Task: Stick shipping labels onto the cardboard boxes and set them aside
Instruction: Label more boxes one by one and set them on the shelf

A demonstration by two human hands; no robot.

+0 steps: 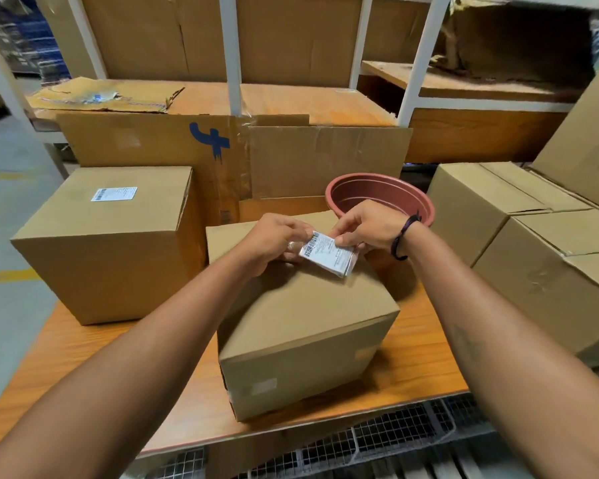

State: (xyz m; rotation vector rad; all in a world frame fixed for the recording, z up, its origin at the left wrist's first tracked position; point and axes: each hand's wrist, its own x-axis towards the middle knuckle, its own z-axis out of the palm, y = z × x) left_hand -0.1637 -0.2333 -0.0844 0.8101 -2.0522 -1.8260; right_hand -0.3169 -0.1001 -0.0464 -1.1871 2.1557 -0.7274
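Left hand [274, 238] curled, pinching the left end of the shipping label [327, 252]; right hand [367, 226] pinching its upper right edge, thumb on top. Held between both hands over the far half of the middle box [301, 312], printed side up, barcode toward the left hand, tilted down to the right. Bit of clear film visible at the left-hand end. Can't tell whether the low corner touches the box top. Dark wristband [403, 236] on the right wrist.

Middle box closed, plain top, sitting on the orange tabletop [419, 357] near the front edge, turned a little off square. Pale tape patches on its near face.

Left of it, just apart: labelled box [108, 243], closed, white sticker [114, 194] flat on top near the far edge.

Behind the right hand: reddish-brown plastic pot [370, 197], tipped with its mouth toward the camera, just beside the middle box's far right corner.

Right side: stack of closed boxes [533, 257], near the middle box but not touching it, one more leaning above them at the frame edge.

Back of tabletop: flattened cardboard sheets [291, 157] standing upright, blue mark [211, 140] on the left one. Shelf [325, 102] with white posts behind. Wire mesh [395, 433] below the front edge.
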